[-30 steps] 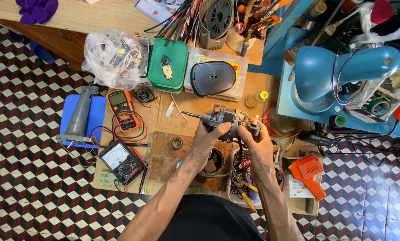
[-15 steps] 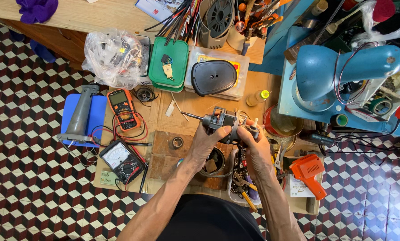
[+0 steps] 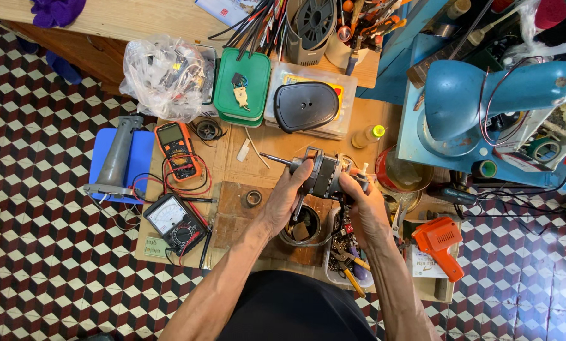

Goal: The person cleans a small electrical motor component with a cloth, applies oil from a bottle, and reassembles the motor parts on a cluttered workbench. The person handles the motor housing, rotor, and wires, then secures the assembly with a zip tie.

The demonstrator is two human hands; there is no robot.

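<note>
While both hands grip it above the low wooden worktop (image 3: 258, 161), the small grey metal electric motor with a thin steel shaft (image 3: 321, 175) is held in the air over the middle of the board, shaft pointing left. The left hand (image 3: 287, 201) is clamped round the shaft end of the housing; the right hand (image 3: 361, 203) is closed on the rear end, where wires seem to trail down. By the look of it, the step in hand is inspecting or working on the motor body, and the next move would call for a firm hold with one hand while the other turns or frees a part. Near the left hand lie an analogue meter with a white dial (image 3: 172, 222) and an orange digital multimeter (image 3: 177, 148). An orange plastic tool with a pistol grip (image 3: 442, 243) lies right of the right hand.
</note>
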